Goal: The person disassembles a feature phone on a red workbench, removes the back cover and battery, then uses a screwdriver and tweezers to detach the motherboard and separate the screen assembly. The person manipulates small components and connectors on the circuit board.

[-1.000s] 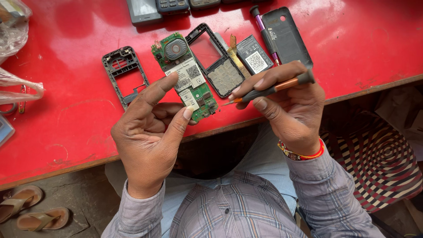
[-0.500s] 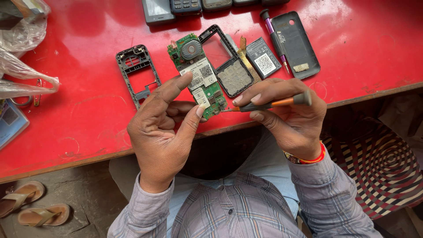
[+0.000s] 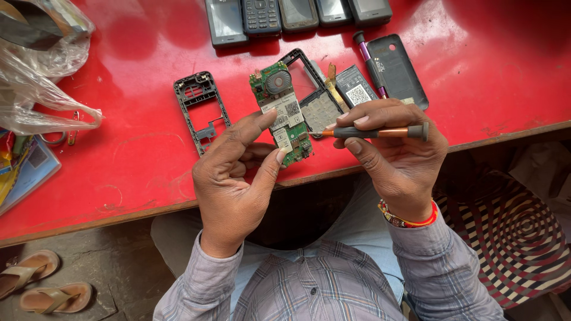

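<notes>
While left hand (image 3: 235, 178) grips circuit board (image 3: 282, 113), white labels face up.

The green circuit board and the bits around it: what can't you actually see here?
- Head view: circuit board, its lower end covered by the left hand.
- Screwdriver: tip contact too small to judge; right hand wraps the shaft.
- Phones: cut off by the top edge.

I see bright, soft daylight with whitish glare on the red table (image 3: 137, 148) toward its far right; under its near edge lies deep shadow. Focus is sharp throughout.
</notes>
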